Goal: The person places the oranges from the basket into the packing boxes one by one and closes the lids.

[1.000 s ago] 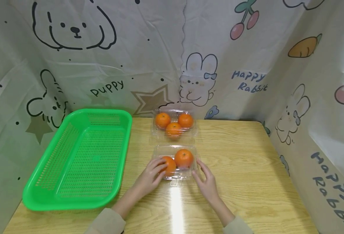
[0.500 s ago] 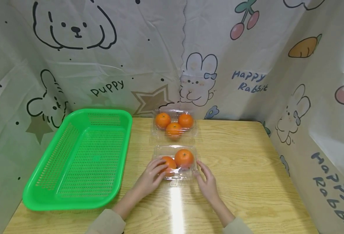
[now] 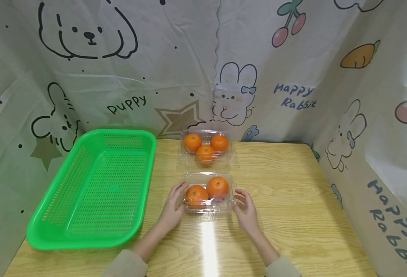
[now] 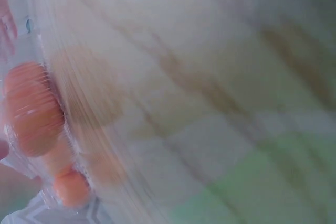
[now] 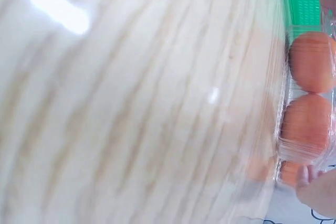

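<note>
A clear plastic clamshell box with two large oranges inside lies at the middle of the table in the head view. My left hand holds its left side, thumb at the near corner and fingers further back. On the opposite side my right hand grips the right edge, its fingers bent against the wall. The right wrist view shows the oranges behind the plastic with fingers beside it. In the left wrist view the oranges look blurred, and a thumb is close to the box.
Behind it stands another clear box with three smaller oranges, near the back wall. A large green plastic basket stands on the left of the wooden table. Printed cloth encloses the back and sides.
My left hand has moved left, off the top of the box, to its left side. My right fingers have bent more at the right edge. The box has shifted very slightly, if at all.
</note>
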Motion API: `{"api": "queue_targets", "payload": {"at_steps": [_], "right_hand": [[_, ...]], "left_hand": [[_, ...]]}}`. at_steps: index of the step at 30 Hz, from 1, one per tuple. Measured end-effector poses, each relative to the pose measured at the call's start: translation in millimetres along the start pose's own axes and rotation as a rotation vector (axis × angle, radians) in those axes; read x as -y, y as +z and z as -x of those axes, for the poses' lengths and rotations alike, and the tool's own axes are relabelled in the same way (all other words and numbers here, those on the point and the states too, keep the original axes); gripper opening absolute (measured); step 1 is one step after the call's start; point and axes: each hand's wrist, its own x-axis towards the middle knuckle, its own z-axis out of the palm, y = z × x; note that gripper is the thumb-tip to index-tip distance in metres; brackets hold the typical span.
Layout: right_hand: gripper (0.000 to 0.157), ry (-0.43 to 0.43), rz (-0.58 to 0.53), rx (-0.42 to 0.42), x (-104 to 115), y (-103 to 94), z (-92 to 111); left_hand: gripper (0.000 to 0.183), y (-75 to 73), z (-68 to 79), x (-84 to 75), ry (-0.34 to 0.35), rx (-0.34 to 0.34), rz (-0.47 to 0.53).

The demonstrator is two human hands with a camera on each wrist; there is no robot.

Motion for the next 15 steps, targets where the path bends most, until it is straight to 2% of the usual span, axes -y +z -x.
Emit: {"api": "queue_targets", "payload": {"at_steps": [4, 8, 11, 15], "right_hand": [[0.049, 0.182, -0.047, 0.014, -14.7, -4.8, -4.6], [0.04, 0.352, -0.163, 0.035, -14.1, -7.1, -6.3], [0.029, 0.421, -0.252, 0.06, -13.2, -8.8, -6.2], [0.017, 0.465, -0.332, 0.104, -12.1, -11.2, -6.8]], "left_hand": [[0.067, -0.5, 1.6, 5.5, -0.161, -0.038, 0.064], [0.059, -1.3, 1.6, 1.6, -0.316, -0.091, 0.118], [0.047, -1.3, 0.0, -1.9, -0.433, -0.094, 0.154], [0.028, -1.2, -0.5, -4.5, -0.571, -0.068, 0.248]]}}
